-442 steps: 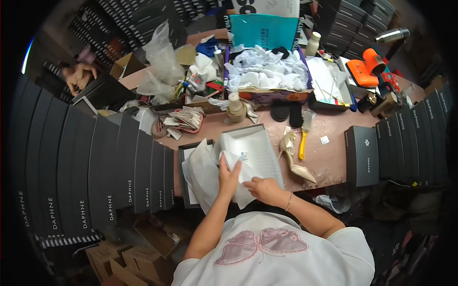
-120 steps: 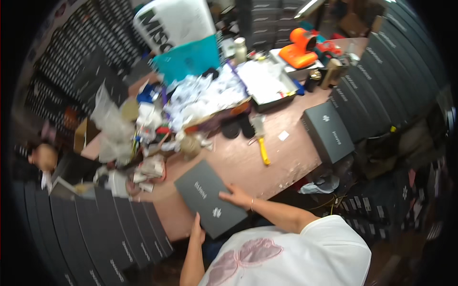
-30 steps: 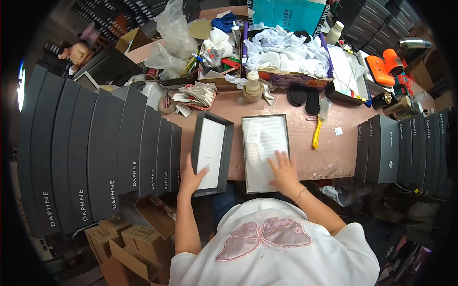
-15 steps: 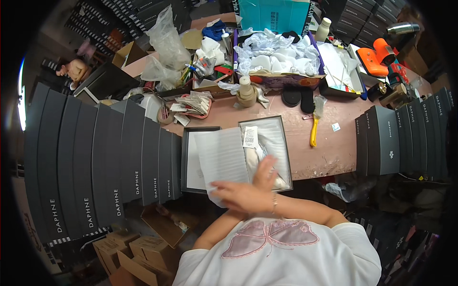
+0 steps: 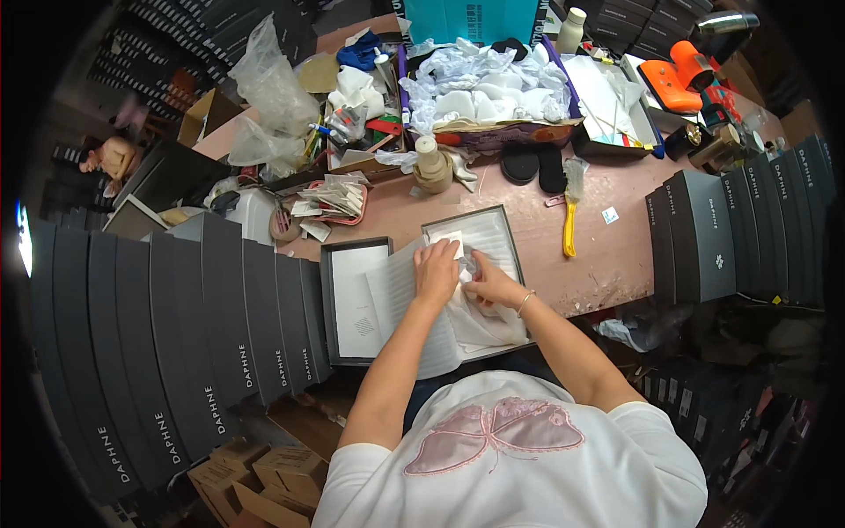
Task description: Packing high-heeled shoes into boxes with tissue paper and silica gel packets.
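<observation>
Pink tabletop (image 5: 607,264) is filling the middle of the view, and it is crowded with stuff. Landmark for me is the open grey box (image 5: 480,233) sitting at the near edge, right in front of my body.

Both hands are working inside that box. My left hand (image 5: 437,271) is lying flat on the white tissue paper (image 5: 466,317), fingers spread out and pressing it down, not closed around anything. My right hand (image 5: 491,286) is just beside it, and its fingers are pinching a crumpled bit of the same paper. I am judging that the wrapping is partway done: the paper is already in the box, but it is loose and hanging over the near side, so it needs folding in. The box lid (image 5: 354,299) is lying open-side up just left of the box, so closing is not done yet. I cannot tell what is under the paper.

Left of the lid, many shut grey boxes (image 5: 176,352) are standing in a long row. More shut ones (image 5: 713,233) are standing well to the right of the open box. A yellow-handled brush (image 5: 569,220) is lying just right of it. Behind it are a tape roll (image 5: 431,167), a tray of white paper pieces (image 5: 493,97) and clear plastic bags (image 5: 268,97). An orange tool (image 5: 682,84) is sitting far back on the right. Brown cartons (image 5: 264,475) are piling up on the floor below the row.
</observation>
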A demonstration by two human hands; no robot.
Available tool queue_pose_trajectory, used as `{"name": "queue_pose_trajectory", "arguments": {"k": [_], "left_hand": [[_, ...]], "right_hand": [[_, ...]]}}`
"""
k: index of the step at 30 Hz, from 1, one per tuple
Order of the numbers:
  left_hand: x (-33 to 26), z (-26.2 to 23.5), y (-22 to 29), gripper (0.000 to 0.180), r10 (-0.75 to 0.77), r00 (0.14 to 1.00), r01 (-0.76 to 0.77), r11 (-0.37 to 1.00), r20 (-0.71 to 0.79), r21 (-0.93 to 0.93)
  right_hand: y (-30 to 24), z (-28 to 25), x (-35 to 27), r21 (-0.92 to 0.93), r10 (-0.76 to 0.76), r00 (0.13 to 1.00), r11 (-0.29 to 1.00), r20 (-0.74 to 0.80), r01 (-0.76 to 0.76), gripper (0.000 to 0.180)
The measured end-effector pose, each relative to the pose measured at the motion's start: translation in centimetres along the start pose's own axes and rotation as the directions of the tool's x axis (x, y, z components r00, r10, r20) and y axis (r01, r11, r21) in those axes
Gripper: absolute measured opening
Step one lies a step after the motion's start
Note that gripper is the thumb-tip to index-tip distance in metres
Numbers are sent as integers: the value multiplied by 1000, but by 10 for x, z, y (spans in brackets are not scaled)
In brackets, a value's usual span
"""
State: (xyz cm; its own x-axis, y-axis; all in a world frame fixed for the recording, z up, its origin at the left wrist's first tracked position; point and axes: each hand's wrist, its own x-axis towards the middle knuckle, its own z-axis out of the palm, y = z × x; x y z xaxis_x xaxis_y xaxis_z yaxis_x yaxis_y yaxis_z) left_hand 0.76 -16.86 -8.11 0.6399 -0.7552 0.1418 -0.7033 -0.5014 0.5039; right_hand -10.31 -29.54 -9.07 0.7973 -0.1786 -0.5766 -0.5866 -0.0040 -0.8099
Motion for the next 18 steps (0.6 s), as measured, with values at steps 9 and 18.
{"name": "queue_pose_trajectory", "arguments": {"k": [9, 18], "left_hand": [[-91, -30, 16, 25, -525, 807, 484, 326, 271, -812], [-147, -25, 42, 24, -591, 712, 413, -86, 380, -907]], "right_hand": [[44, 29, 47, -590, -288, 936, 799, -205, 117, 55], [37, 11, 48, -650, -305, 948, 738, -84, 180, 27]]}}
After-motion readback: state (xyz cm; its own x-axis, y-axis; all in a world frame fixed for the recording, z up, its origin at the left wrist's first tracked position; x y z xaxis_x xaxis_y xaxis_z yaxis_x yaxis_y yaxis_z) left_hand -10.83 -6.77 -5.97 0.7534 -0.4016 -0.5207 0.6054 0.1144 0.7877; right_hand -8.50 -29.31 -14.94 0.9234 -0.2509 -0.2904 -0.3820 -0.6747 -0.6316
